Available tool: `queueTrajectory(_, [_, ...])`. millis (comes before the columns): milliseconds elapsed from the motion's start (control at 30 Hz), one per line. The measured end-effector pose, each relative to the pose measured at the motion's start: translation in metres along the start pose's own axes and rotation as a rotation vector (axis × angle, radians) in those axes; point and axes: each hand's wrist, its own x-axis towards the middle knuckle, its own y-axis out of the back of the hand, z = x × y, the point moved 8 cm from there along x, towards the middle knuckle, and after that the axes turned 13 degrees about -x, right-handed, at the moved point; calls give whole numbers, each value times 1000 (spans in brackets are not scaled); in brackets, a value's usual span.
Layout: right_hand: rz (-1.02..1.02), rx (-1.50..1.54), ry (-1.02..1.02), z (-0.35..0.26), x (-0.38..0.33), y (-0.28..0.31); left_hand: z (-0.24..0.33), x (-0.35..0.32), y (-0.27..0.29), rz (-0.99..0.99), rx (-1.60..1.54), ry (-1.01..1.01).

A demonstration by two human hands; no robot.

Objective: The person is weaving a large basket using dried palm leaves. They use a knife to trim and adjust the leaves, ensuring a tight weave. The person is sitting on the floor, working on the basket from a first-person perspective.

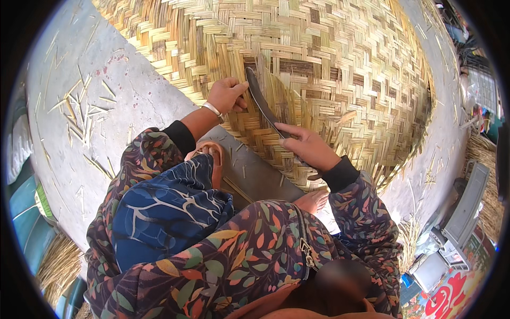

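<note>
A large round mat of woven bamboo strips lies on the concrete floor in front of me. My right hand grips the handle of a long dark curved blade that rests on the weave. My left hand pinches a bamboo strip at the blade's tip, near the mat's near edge. Both forearms wear dark sleeves under a leaf-patterned jacket, and a pale bracelet circles my left wrist.
Bamboo splinters and offcuts litter the grey concrete floor to the left. My bare feet rest by the mat's edge. Straw bundles lie at lower left. Grey boxes and colourful clutter stand at right.
</note>
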Motion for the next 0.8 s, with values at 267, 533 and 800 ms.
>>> queueTrajectory(267, [206,-311,105,-4,20,2,2,-3,-3,36,-88,2])
queueTrajectory(533, [257,-315,62,-5,27,-4,1,3,4,45,-84,52])
queueTrajectory(800, [404,-674,-24,-7,44,-8,-19,-2,-11,-9,-215,301])
